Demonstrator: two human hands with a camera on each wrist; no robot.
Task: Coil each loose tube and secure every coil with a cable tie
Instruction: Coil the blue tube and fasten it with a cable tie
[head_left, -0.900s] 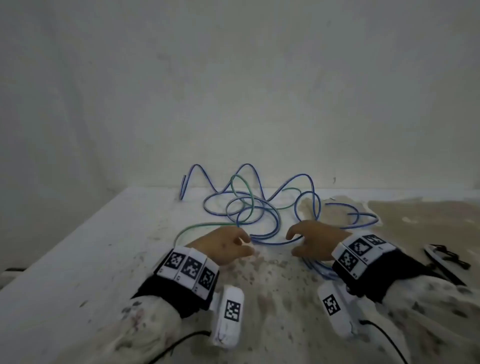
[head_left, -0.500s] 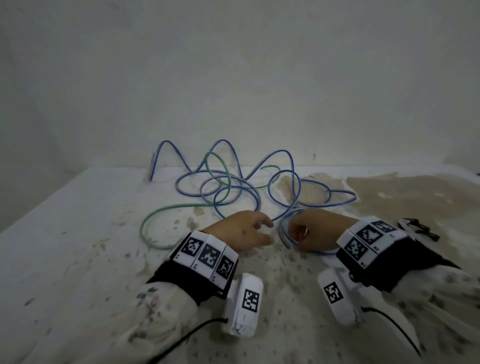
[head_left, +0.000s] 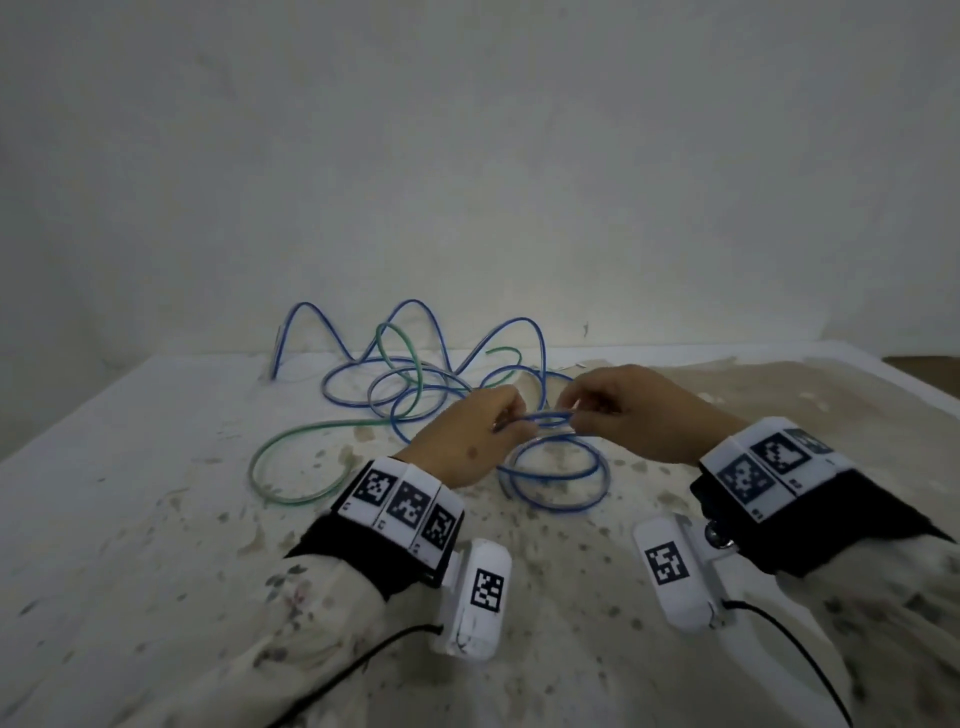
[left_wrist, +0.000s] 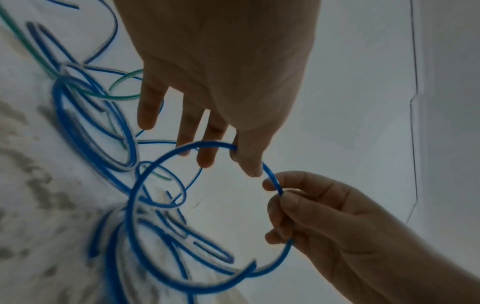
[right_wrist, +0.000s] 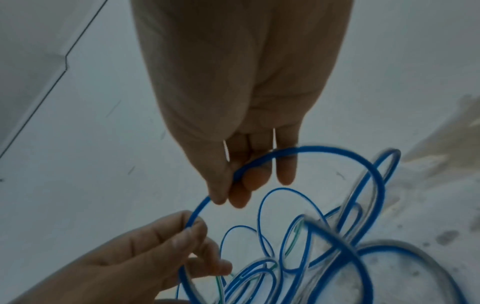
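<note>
Holding the blue tube (head_left: 550, 418) up between both hands, just off the table (head_left: 156, 519). Left hand (head_left: 462, 441) pinching it with thumb and finger, right hand (head_left: 639, 415) pinching the same strand right beside it (almost touching). Running side to side from one hand to the other, then curling down into a ring below and toward the body. Rest of the pile lying past the fingers, with the green tube (head_left: 291, 467) out to the left.

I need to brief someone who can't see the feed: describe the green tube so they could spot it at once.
Start from the stained white tabletop against the pale wall, then the tangle of thin blue plastic tubes ahead of the left hand and right hand. The thin green plastic tube sweeps out of it leftward in a wide arc. It is the only green strand, and neither hand touches it.
</note>
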